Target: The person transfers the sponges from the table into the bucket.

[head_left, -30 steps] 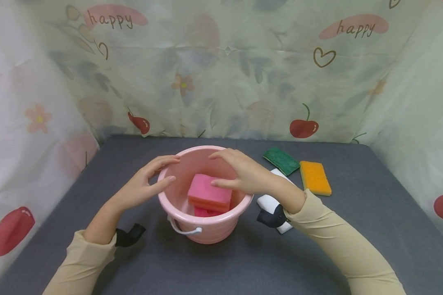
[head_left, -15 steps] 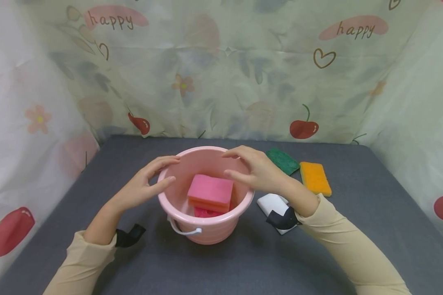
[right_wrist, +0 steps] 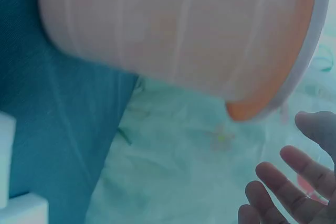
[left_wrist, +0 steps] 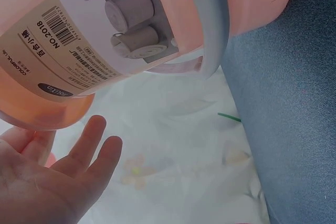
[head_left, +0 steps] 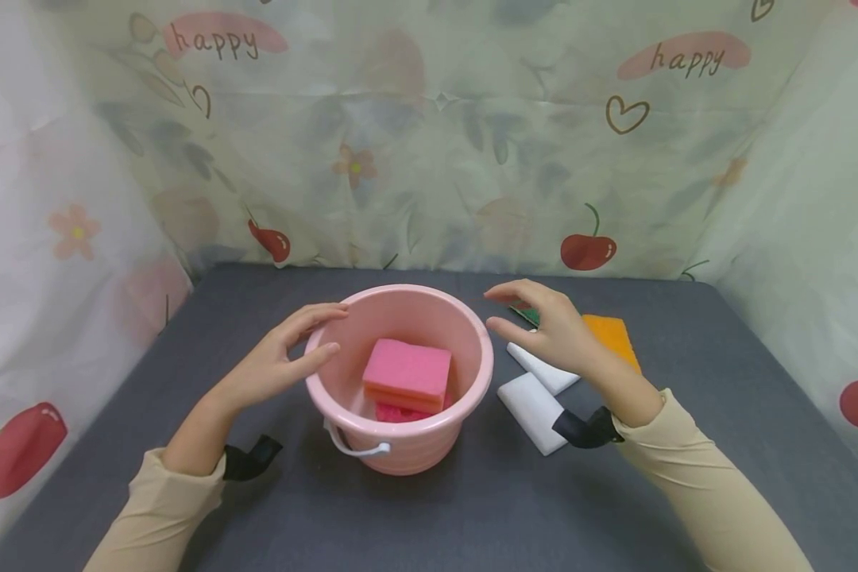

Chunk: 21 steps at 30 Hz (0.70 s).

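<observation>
A pink bucket [head_left: 411, 451] stands upright on the dark table, its pale handle [head_left: 361, 450] hanging down at the front. Inside lies a pink and orange sponge [head_left: 407, 369] on top of another bright pink piece, mostly hidden. My left hand [head_left: 282, 349] is at the bucket's left rim, thumb and fingers loosely spread. In the left wrist view its fingers [left_wrist: 107, 153] extend beyond the rim, near the printed label [left_wrist: 100, 35]. My right hand [head_left: 554, 330] hovers right of the bucket, fingers apart and holding nothing, partly covering the sponges behind it.
Right of the bucket lie two white sponges, the nearer one [head_left: 532, 409] and the farther one [head_left: 542, 369]. Behind are a green scouring pad [head_left: 526, 315] and an orange-yellow sponge [head_left: 613, 335], both partly hidden. Patterned cloth [head_left: 429, 183] surrounds the table [head_left: 415, 524].
My right hand has moved from over the bucket to the right, out past the rim and above the white sponges. My left hand and the bucket have stayed in place.
</observation>
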Available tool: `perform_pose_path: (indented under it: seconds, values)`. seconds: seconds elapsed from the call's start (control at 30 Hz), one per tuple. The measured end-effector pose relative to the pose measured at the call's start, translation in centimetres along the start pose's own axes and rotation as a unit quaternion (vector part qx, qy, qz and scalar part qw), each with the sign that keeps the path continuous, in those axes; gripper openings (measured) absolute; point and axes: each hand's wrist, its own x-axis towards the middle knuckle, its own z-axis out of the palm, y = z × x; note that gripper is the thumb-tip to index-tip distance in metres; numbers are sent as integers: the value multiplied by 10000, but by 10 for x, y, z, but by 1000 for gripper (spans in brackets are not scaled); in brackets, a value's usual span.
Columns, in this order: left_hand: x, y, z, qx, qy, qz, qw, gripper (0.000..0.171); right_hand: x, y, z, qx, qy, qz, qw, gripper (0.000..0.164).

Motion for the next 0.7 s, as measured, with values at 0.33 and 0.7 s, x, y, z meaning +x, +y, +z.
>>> perform_pose_path:
  seconds: [0.33, 0.7]
  values:
    - [0, 0, 0, 4, 3, -50, 10000, 42, -15, 33, -10, -21, 170, 588, 9981, 33]
    - [0, -1, 0, 5, 24, -37, 10000, 42, -28, 61, -23, -172, -26, 1448, 9893, 42]
